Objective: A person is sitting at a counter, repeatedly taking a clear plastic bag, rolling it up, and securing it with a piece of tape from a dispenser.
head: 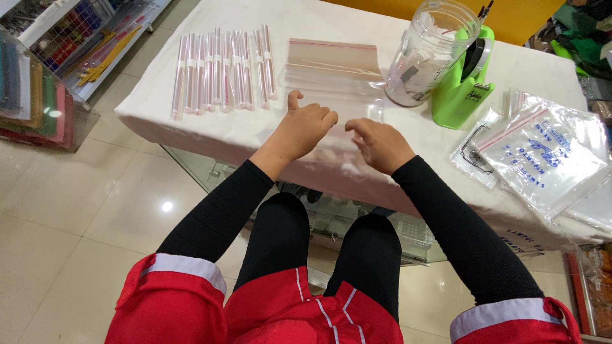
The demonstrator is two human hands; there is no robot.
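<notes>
Head view: your left hand rests on the white-clothed table, fingers curled, thumb up, pressing the near edge of a clear plastic sleeve. Your right hand sits just beside it, fingers bent loosely over the same film; whether it pinches it, you cannot tell. Far left lies a row of rolled sleeves; far right, a clear jar and green tape dispenser.
</notes>
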